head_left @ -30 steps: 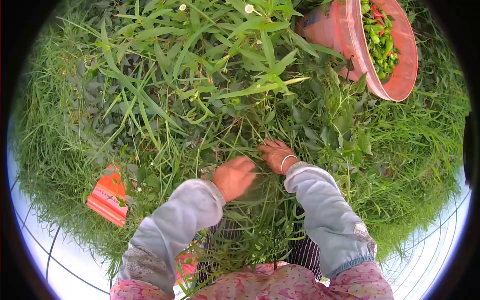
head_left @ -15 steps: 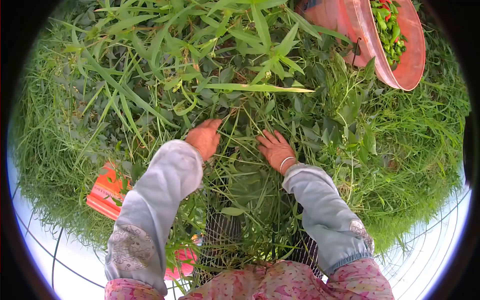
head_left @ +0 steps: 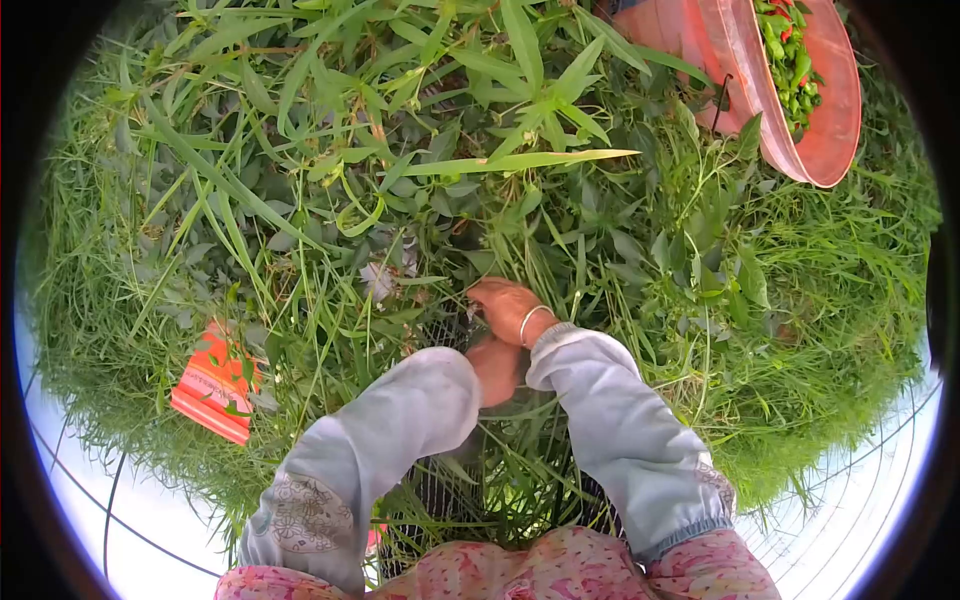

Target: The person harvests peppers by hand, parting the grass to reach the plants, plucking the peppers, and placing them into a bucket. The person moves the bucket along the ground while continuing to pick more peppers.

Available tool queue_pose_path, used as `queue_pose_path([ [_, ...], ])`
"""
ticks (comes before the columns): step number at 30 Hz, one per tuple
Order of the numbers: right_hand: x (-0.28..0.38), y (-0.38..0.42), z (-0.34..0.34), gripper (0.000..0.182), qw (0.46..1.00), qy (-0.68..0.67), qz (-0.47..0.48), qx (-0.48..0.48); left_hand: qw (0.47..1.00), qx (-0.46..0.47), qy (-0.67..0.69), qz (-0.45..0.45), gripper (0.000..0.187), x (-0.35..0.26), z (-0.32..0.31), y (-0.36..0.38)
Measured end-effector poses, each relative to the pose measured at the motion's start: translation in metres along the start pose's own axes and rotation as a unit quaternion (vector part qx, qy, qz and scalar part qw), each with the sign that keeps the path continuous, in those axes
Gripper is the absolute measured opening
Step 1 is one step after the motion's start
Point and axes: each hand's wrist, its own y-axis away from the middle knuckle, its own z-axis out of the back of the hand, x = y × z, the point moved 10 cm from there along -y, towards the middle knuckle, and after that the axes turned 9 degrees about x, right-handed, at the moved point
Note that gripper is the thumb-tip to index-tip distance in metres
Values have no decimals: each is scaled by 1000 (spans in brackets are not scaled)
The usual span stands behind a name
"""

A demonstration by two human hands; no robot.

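My right hand (head_left: 508, 309), with a pale bangle (head_left: 533, 322) at the wrist, is among the plants in front of my body. Its fingers look curled, and what they hold, if anything, is hidden. My left hand (head_left: 496, 369) is just below it, blurred, with its fingers out of sight under the right hand. Green leafy stems (head_left: 540, 250) and long grass blades surround both hands. A pale, whitish patch (head_left: 378, 281) shows in the foliage to the left of them.
A reddish translucent tub (head_left: 835, 130), tilted, holds green and red peppers (head_left: 790, 65) at the upper right. An orange-red container (head_left: 212, 385) lies in the grass at left. Broad-leaved weeds (head_left: 530, 90) rise ahead. Dark mesh-patterned legwear (head_left: 430, 500) shows below my arms.
My hands were apart with fingers spread among the stems. They have come together at the middle, the left moving right and down, the right moving left.
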Motion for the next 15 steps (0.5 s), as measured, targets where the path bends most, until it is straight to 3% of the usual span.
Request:
queue_pose_path([
  [1, -10, 5, -12, 40, 993, 112, 4, 48, 996, -66, -31, -53, 23, -13, 15, 20],
  [4, -34, 21, -21, 44, 995, 102, -14, 8, 972, -75, 84, -208, 21, -10, 57, 34],
  [6, -39, 21, -26, 38, 988, 151, -18, 27, 971, -169, 167, 1, 28, 44, 109, 19],
  [7, -34, 23, -24, 36, 983, 178, -19, 39, 982, -187, -9, -10, 27, 42, 130, 6],
  [8, -31, 23, -27, 34, 977, 205, -18, 52, 963, -198, -183, -21, 27, 41, 140, -9],
  [9, -33, 20, -34, 33, 973, 224, -21, 57, 938, -208, -275, -49, 22, 40, 142, -24],
  [12, -23, 23, -27, 30, 982, 175, 44, -47, 808, -284, -508, -89, 15, 40, 139, -62],
  [13, -25, 23, -27, 28, 983, 174, 23, -50, 752, -315, -572, -93, 14, 41, 129, -70],
  [15, -25, 24, -26, 28, 984, 174, 24, -42, 777, -416, -401, 248, 16, 132, 141, -97],
])
